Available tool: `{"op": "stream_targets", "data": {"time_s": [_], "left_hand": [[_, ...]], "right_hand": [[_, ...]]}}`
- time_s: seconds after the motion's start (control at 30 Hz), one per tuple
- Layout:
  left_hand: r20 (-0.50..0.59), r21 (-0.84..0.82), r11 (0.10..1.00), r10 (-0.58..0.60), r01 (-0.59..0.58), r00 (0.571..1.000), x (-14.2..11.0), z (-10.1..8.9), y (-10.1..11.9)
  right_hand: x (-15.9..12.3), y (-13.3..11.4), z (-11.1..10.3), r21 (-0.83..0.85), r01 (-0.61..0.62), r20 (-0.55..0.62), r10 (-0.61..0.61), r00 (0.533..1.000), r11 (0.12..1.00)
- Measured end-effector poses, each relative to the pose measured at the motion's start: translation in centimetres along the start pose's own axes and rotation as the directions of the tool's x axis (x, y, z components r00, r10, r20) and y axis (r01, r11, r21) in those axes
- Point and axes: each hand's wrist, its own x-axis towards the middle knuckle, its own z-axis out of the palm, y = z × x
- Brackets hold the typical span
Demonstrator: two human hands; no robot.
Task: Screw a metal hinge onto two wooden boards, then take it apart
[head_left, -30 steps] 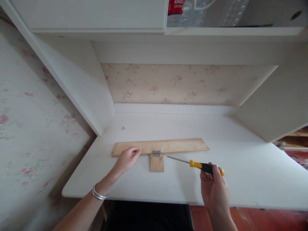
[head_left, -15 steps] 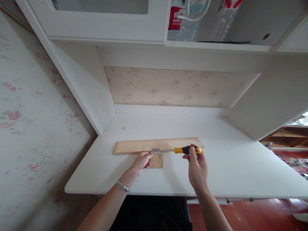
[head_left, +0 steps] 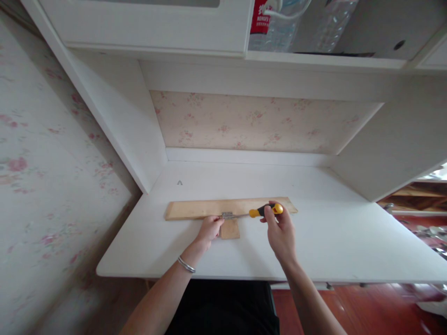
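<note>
A long wooden strip [head_left: 195,209] lies across the white desk [head_left: 314,242]. A small wooden block [head_left: 230,229] joins it through a metal hinge [head_left: 227,215]. My left hand [head_left: 209,229] rests against the block and hinge, fingers curled and pressing on the wood. In my right hand [head_left: 278,230] is the yellow and black handle of a screwdriver [head_left: 261,211]. The screwdriver's shaft points left and its tip sits at the hinge.
White side panels stand at the left and right of the desk recess. A floral wallpaper panel backs it. A shelf above holds large water bottles [head_left: 279,23]. A tiny dark object [head_left: 179,183] lies on the desk at the back left.
My right hand brought the screwdriver up and left until its tip reached the hinge. My left hand slid right along the strip to the block by the hinge.
</note>
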Motion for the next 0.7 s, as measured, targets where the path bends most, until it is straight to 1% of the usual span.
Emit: {"op": "stream_targets", "data": {"time_s": [0.23,0.4,0.7], "left_hand": [[-0.028,0.055,0.998,0.03,-0.028,0.999,-0.3,0.1,0.0],[-0.032,0.08,0.996,0.051,-0.048,0.998,-0.6,0.1,-0.1],[-0.05,0.138,0.988,0.077,-0.069,0.996,-0.7,0.0,-0.2]], "right_hand": [[0.0,-0.5,0.5,-0.011,0.061,0.045,-0.06,0.997,0.998],[0.0,-1.3,0.8,-0.086,0.121,0.075,-0.114,0.991,0.989],[-0.5,-1.1,1.1,-0.144,0.124,0.115,-0.108,0.987,0.982]]}}
